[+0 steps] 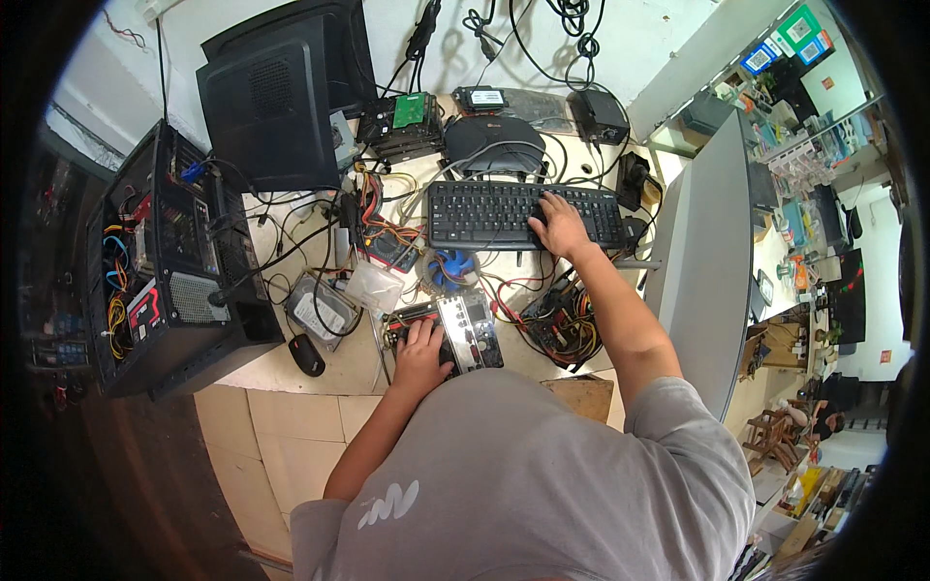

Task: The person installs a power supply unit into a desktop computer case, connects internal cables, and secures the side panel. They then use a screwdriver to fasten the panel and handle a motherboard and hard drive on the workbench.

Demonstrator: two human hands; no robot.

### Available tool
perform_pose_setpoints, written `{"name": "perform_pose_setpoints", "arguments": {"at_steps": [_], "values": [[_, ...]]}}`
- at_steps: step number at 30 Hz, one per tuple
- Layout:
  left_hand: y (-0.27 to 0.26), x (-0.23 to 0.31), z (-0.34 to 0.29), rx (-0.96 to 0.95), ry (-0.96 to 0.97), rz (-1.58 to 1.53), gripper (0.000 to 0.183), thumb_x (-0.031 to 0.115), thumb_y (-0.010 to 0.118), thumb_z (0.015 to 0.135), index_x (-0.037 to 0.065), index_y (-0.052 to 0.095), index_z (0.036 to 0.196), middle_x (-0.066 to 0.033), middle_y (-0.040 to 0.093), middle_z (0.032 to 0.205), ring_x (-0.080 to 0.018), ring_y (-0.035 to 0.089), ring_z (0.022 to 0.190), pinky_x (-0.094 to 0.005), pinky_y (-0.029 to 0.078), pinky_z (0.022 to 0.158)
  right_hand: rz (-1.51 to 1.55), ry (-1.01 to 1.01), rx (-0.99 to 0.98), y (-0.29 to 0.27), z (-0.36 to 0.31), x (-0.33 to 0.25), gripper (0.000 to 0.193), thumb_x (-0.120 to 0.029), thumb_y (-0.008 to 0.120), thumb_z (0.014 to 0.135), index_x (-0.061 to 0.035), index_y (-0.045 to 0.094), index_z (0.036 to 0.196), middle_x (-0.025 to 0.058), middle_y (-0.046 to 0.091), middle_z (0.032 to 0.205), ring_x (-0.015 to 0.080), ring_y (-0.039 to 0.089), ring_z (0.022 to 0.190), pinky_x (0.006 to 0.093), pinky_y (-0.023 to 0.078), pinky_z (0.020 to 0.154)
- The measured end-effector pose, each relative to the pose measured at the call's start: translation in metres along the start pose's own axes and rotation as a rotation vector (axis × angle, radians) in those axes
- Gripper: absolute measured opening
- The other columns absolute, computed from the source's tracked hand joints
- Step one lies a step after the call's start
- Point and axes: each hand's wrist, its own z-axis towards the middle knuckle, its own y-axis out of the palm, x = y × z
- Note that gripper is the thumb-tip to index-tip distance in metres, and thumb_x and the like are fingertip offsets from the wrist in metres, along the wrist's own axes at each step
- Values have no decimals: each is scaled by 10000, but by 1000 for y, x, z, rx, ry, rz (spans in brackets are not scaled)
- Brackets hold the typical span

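Note:
My right hand (562, 227) rests on the right part of a black keyboard (475, 215), its fingers stretched over the keys. Lower down, my left hand (420, 358) lies with spread fingers on a computer board (481, 351) near the desk's front edge. A silver port plate (458, 334) runs along the board, just right of this hand. Behind the board sits a blue cooling fan (451, 268). A clear plastic bag (374, 286) lies beyond my left hand, and a hard drive (322, 310) is to its left.
An open computer case (179, 252) stands at the left, by a black monitor (266, 107). A black mouse (306, 355) lies at the front left. A power supply with bundled cables (562, 320) is at the right, near a grey partition (704, 261). Behind the keyboard stands a router (495, 145).

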Motion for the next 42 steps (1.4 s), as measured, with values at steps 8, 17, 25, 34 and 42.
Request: {"name": "perform_pose_setpoints", "arguments": {"at_steps": [8, 17, 25, 34, 42], "values": [[0, -1, -1, -26, -12, 29, 711, 261, 823, 657, 81, 511, 1270, -133, 421, 1399, -320, 350, 1346, -594, 403, 974, 5, 19, -46, 3, 8, -9, 548, -400, 540, 946, 16, 531, 1304, 204, 461, 1422, 353, 404, 1333, 445, 323, 1104], [3, -3, -4, -41, -29, 9, 733, 268, 818, 660, 85, 503, 1296, -134, 405, 1421, -322, 316, 1377, -619, 385, 993, 10, 45, 14, 9, 7, -12, 525, -407, 549, 938, 0, 550, 1270, 207, 481, 1392, 381, 424, 1300, 468, 340, 1078], [0, -1, 0, -42, 0, 40, 748, 300, 832, 644, 93, 500, 1281, -114, 423, 1387, -311, 331, 1360, -615, 399, 981, 48, 18, 128, 10, 14, -8, 511, -381, 579, 911, 7, 565, 1243, 207, 525, 1334, 373, 456, 1263, 470, 363, 1053], [7, -6, -2, -15, 3, 20, 745, 319, 823, 646, 116, 501, 1286, -103, 412, 1403, -306, 341, 1356, -645, 391, 981, -28, 201, 6, 0, -11, -21, 604, -464, 541, 923, -18, 503, 1329, 209, 461, 1410, 369, 418, 1311, 469, 359, 1065], [4, -5, -4, 8, 48, 5, 738, 298, 822, 651, 95, 498, 1282, -109, 416, 1384, -314, 351, 1335, -653, 412, 948, 4, 199, -49, -15, -43, -21, 598, -451, 568, 908, 0, 531, 1299, 217, 512, 1344, 373, 472, 1249, 448, 379, 1051]]}}
